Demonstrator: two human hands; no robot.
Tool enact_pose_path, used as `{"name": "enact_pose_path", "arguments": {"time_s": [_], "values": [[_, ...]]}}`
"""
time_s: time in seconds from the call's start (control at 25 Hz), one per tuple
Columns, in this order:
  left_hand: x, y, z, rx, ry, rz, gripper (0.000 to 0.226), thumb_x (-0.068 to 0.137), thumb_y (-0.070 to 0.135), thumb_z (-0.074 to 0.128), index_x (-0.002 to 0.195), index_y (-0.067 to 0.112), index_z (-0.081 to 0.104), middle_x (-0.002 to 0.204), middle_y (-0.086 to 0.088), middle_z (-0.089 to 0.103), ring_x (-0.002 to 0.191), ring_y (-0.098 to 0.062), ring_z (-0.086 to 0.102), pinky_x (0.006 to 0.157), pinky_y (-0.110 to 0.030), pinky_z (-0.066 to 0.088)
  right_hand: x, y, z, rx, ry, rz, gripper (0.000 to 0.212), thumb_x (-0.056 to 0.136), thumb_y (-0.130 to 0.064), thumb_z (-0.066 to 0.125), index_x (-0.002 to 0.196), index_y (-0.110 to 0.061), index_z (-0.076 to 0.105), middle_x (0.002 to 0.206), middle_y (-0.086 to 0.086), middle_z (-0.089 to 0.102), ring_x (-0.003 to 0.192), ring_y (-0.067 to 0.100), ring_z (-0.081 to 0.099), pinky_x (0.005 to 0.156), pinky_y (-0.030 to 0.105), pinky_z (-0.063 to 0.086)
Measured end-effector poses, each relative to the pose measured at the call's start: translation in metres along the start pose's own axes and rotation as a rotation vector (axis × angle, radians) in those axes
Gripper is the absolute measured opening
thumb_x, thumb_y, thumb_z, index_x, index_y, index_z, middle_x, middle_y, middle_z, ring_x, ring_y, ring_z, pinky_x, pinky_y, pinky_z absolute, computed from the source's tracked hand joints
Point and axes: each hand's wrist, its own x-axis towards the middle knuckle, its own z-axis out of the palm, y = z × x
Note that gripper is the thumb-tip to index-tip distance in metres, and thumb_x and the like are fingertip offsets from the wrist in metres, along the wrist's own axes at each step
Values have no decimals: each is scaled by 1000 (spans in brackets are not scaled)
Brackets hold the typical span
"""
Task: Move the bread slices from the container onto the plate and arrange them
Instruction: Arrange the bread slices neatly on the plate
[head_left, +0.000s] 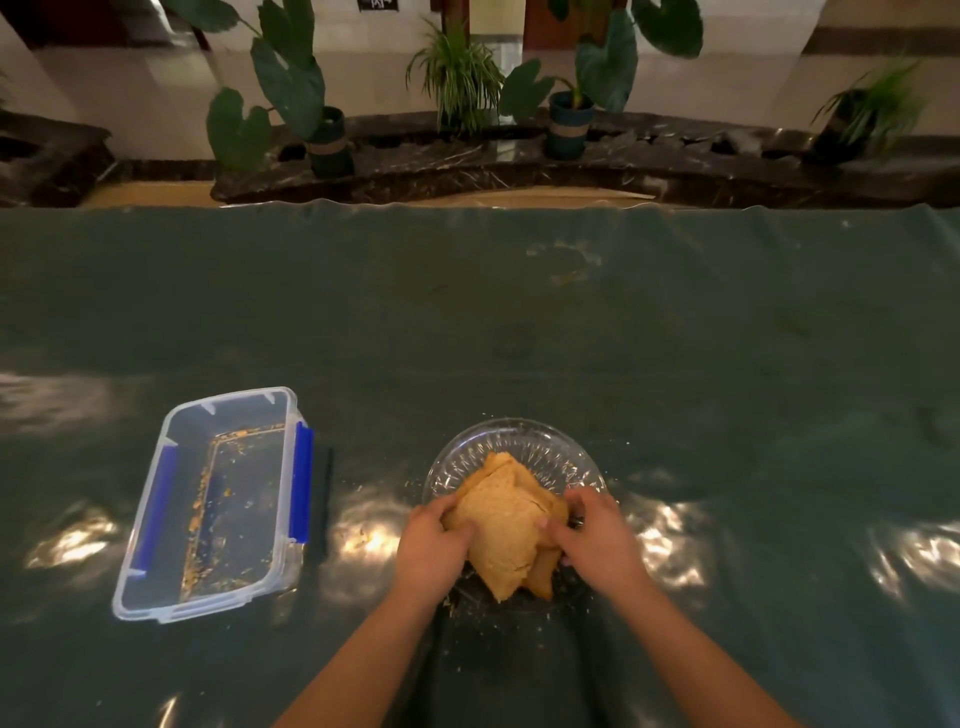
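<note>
I see a dark green table cover (519, 322) with potted plants (457, 73) behind. My left hand (431, 545) and right hand (597, 540) both clasp the bread slices (506, 525), stacked on the glass plate (519, 441); the container (156, 545) holds crumbs.

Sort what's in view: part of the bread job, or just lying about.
Job: bread slices, glass plate, empty container, left hand, right hand.

Lying about: potted plants, stone ledge, crumbs on the tablecloth.

Potted plants (457, 78) (dark marble ledge (519, 161))
</note>
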Motion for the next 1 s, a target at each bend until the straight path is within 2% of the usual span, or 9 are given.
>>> {"name": "enact_pose_path", "arguments": {"time_s": [0.12,0.2,0.28,0.36,0.48,0.6,0.68,0.8,1.0], "values": [[2,-2,1,16,14,5,49,80,18,66,128,22,58,120,0,58,94,-8,59,66,-13,43,-8,7,5,140,-34,46,54,72,-37,81,116,-17,57,115,7,58,77,20,70,61,42,62],[0,-2,3,-65,22,-19,49,78,12,68,126,21,60,119,1,59,91,-4,59,63,-9,44,-11,11,9,125,-61,59,57,68,-39,83,116,-17,61,114,6,59,84,20,69,67,41,62],[-4,-3,4,-164,33,-47,47,76,8,69,121,22,63,117,2,60,94,-5,60,69,-17,51,-15,12,11,173,-54,77,51,65,-34,85,109,-19,63,111,4,60,88,21,67,73,43,61],[-6,-4,7,-227,41,-68,46,75,8,69,118,24,64,116,6,59,97,-6,60,74,-25,54,-16,13,9,295,-38,85,45,63,-23,87,101,-24,62,105,3,64,83,21,68,68,40,62],[-7,-3,9,-284,47,-78,42,77,8,67,116,26,64,114,12,58,95,-2,58,68,-21,51,-14,17,5,373,-55,106,42,63,-16,85,95,-25,60,99,5,65,75,22,69,58,36,61],[-6,-3,11,-247,67,-81,41,78,12,64,117,26,62,118,5,58,99,-8,59,78,-28,54,-12,18,5,287,-140,167,46,66,-31,82,104,-25,57,102,-1,65,81,17,69,62,37,62],[-4,-1,13,-219,74,-89,51,76,18,63,126,24,56,123,0,56,107,-18,58,91,-42,53,-7,15,4,96,-123,103,52,63,-50,79,105,-28,58,97,-14,63,81,7,65,65,35,59],[-1,5,18,-295,96,-152,69,73,22,65,139,21,44,124,-3,55,108,-22,58,92,-48,52,6,-2,4,-107,-85,-22,67,55,-68,72,110,-33,56,98,-20,59,88,6,61,71,29,51],[9,15,22,-368,122,-172,70,71,17,73,135,24,47,124,-4,55,109,-23,58,93,-48,51,22,-15,13,-16,-155,26,63,54,-52,86,106,-32,55,97,-17,64,86,5,62,73,31,54]]}}
